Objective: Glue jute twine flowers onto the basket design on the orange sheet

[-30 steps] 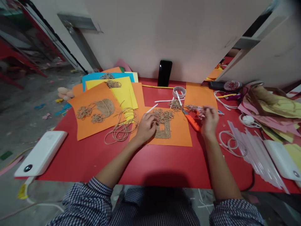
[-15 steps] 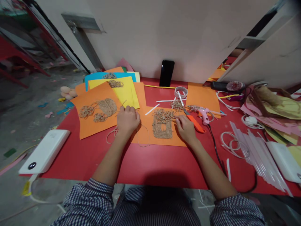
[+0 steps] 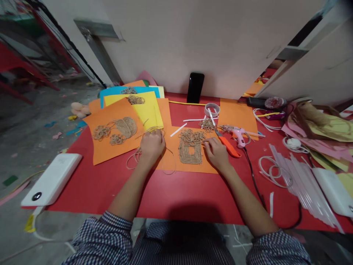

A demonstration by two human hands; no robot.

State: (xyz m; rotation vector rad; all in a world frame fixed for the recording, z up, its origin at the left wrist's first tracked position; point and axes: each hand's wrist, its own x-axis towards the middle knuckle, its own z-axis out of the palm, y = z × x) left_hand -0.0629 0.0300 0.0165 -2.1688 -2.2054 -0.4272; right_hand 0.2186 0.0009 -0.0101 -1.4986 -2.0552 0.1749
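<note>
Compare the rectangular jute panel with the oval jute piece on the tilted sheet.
The rectangular jute panel has a square opening; the oval jute piece is solid. Flowers top the panel, flank the oval. The right hand is near the panel, not the oval. Both are coiled twine on orange paper.

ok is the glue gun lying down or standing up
Lying down: the pink glue gun rests on its side at the edge of the orange sheet, and the right hand is beside it, not touching.
</note>
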